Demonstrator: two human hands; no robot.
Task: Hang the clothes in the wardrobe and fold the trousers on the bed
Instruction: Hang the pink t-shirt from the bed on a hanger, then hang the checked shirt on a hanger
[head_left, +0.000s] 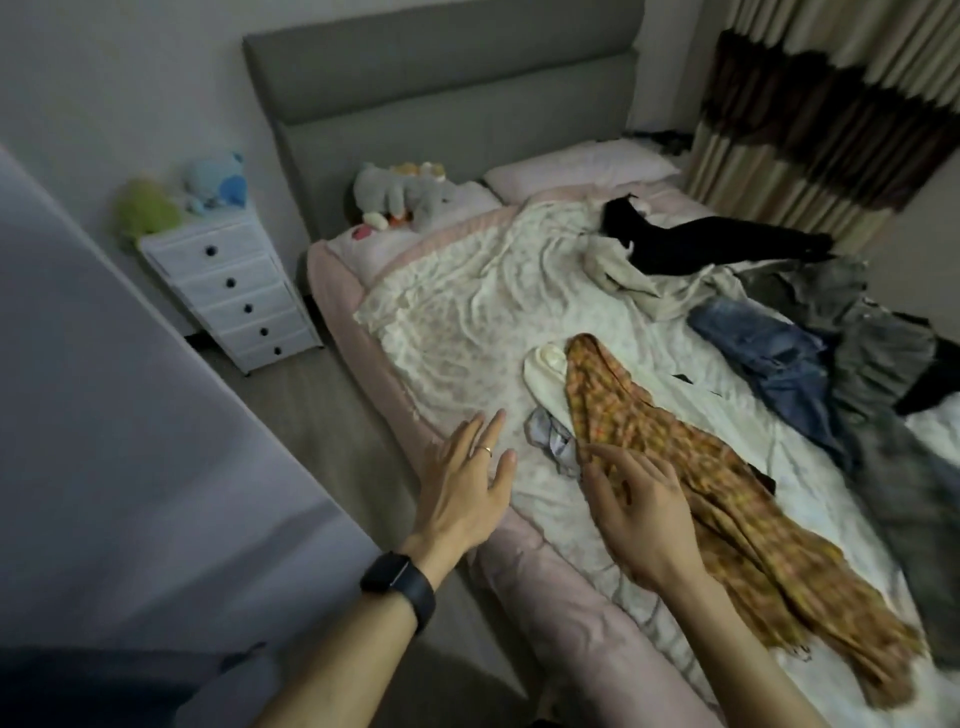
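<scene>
Barely started: your left hand (467, 483) and right hand (639, 514) empty, fingers spread; orange garment (753, 519), jeans (769, 358), black garment (701, 244) loose on bed (457, 312).

No text, label, brand, number or sign can be read anywhere in view.

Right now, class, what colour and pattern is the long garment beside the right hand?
Orange and yellow check; the garment shows best in the head view.
</scene>
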